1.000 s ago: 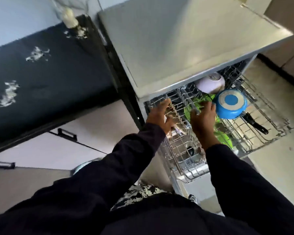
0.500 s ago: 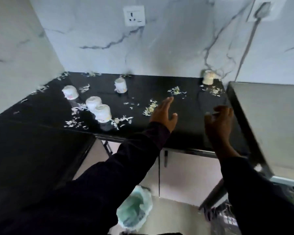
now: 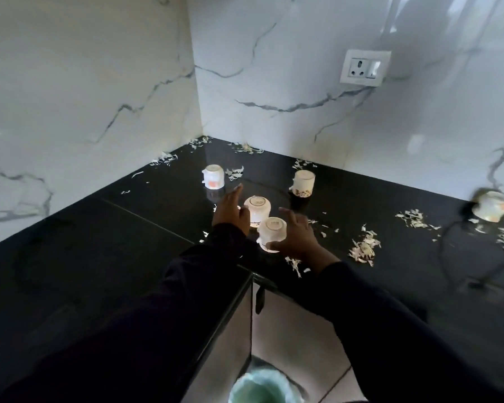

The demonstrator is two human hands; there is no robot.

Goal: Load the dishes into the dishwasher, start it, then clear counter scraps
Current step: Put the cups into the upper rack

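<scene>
I see five white cups inverted on the glossy black counter; their contents cannot be seen. The nearest cup and the one behind it stand touching, between my hands. My left hand is spread open beside the rear cup, holding nothing. My right hand is open, thumb under the nearest cup's side; grip not confirmed. Pale shredded scraps lie scattered. The walls are veined white marble.
</scene>
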